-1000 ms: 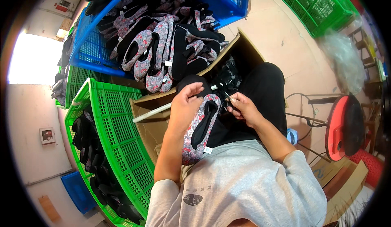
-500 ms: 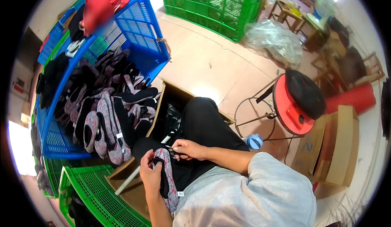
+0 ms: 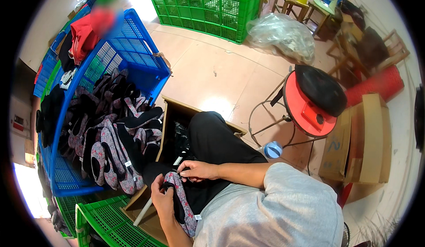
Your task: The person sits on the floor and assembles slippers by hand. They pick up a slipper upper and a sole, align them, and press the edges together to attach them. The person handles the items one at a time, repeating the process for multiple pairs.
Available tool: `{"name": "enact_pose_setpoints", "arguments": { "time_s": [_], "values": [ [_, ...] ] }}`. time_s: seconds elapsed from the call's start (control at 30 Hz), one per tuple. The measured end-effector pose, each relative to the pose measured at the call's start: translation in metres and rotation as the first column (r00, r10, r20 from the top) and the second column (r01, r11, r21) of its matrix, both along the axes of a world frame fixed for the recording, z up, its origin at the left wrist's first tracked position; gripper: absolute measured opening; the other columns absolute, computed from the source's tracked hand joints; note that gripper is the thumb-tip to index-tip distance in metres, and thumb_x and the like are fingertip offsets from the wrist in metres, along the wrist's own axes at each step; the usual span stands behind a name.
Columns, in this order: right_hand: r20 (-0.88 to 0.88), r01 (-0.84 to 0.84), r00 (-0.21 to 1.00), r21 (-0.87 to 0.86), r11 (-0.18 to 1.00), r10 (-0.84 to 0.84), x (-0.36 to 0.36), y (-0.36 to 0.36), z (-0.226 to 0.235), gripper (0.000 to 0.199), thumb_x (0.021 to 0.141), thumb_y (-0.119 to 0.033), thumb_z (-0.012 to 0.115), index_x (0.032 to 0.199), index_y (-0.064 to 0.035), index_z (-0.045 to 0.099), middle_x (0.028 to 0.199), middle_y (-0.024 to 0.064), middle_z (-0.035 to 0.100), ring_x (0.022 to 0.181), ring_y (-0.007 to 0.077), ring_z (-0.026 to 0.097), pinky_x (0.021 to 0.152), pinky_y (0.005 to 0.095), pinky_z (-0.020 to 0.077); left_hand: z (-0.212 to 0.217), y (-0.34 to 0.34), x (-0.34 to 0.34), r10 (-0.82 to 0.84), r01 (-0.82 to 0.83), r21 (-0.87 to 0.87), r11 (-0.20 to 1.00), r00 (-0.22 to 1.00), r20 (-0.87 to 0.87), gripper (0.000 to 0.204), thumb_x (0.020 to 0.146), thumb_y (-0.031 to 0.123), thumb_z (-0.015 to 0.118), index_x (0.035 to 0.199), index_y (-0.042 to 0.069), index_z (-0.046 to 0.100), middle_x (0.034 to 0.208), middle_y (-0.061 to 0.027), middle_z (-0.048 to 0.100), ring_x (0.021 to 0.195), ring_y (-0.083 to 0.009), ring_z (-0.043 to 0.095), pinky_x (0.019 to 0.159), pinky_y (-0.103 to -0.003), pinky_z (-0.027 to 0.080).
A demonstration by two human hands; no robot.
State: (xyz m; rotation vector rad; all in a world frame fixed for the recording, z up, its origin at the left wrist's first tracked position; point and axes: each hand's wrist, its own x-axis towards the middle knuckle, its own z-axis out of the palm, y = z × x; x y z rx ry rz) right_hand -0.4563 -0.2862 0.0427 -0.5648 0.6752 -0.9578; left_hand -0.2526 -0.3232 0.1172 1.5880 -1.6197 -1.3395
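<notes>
A grey and pink floral slipper (image 3: 184,199) with a black lining and a small white tag lies across my lap. My left hand (image 3: 163,202) grips its side, thumb pressed into the opening. At the slipper's upper end, my right hand (image 3: 197,171) is closed in a pinch; what its fingertips hold is too small to make out. More slippers of the same floral cloth lie heaped (image 3: 116,145) in a blue plastic crate (image 3: 144,52) to my left.
An open cardboard box (image 3: 217,117) stands by my knees, dark items inside. At lower left is a green crate (image 3: 104,216). A red-topped stool (image 3: 305,109) with a black bag stands right, near a blue-lidded container (image 3: 272,150). Farther off are a plastic bag (image 3: 283,36) and a green crate (image 3: 199,8).
The view has shifted slightly, so the surroundings sit a little differently. My left hand keeps its grip on the slipper; my right fingers have moved slightly closer to its upper end.
</notes>
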Motion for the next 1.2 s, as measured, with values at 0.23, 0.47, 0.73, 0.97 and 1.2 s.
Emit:
{"name": "enact_pose_setpoints", "arguments": {
  "time_s": [0.23,0.47,0.73,0.97,1.2],
  "values": [
    [-0.124,-0.010,0.992,-0.009,1.000,0.009,-0.003,0.001,0.002,0.039,0.090,-0.027,0.071,0.119,-0.0087,0.052,0.088,0.0026,0.061,0.058,0.0059,0.043,0.050,0.0218,0.0330,0.007,0.002,-0.006,-0.186,0.230,-0.206,0.951,0.960,0.210,0.060,0.071,-0.012,0.062,0.129,-0.001,0.056,0.125,-0.0146,0.058,0.119,-0.0288,0.056,0.104,-0.034,0.041],
    [-0.583,-0.024,0.807,-0.194,0.981,-0.095,0.010,-0.004,0.007,0.067,0.083,-0.046,0.075,0.126,-0.0012,0.052,0.118,0.0183,0.062,0.111,0.0266,0.058,0.097,0.0352,0.0438,0.004,0.009,-0.015,-0.155,0.302,-0.345,0.889,0.906,0.394,0.064,0.068,-0.004,0.068,0.131,0.000,0.053,0.126,-0.0174,0.057,0.120,-0.0354,0.054,0.105,-0.040,0.041],
    [-0.750,-0.159,0.661,-0.171,0.972,-0.024,0.021,-0.010,0.031,0.096,0.076,-0.064,0.071,0.138,0.0036,0.043,0.132,0.0259,0.056,0.123,0.0368,0.055,0.103,0.0413,0.0432,0.007,0.018,-0.027,-0.048,0.294,-0.400,0.868,0.852,0.522,0.066,0.068,-0.004,0.065,0.132,0.000,0.049,0.127,-0.0192,0.056,0.122,-0.0397,0.049,0.105,-0.044,0.039],
    [-0.782,-0.153,0.623,-0.160,0.975,-0.031,0.028,-0.009,0.031,0.090,0.076,-0.056,0.073,0.140,0.0000,0.043,0.127,0.0258,0.058,0.120,0.0382,0.056,0.102,0.0417,0.0436,0.003,0.018,-0.026,-0.035,0.296,-0.401,0.867,0.839,0.544,0.065,0.069,-0.006,0.061,0.132,0.000,0.049,0.128,-0.0197,0.055,0.122,-0.0400,0.048,0.106,-0.045,0.038],
    [-0.774,-0.151,0.632,-0.160,0.976,-0.029,0.028,-0.011,0.034,0.089,0.073,-0.052,0.072,0.138,0.0033,0.046,0.126,0.0250,0.060,0.118,0.0369,0.059,0.100,0.0432,0.0459,0.003,0.019,-0.026,-0.021,0.281,-0.392,0.876,0.834,0.551,0.064,0.069,-0.005,0.062,0.131,0.001,0.050,0.129,-0.0188,0.055,0.124,-0.0393,0.048,0.106,-0.045,0.039]
  ]
}}
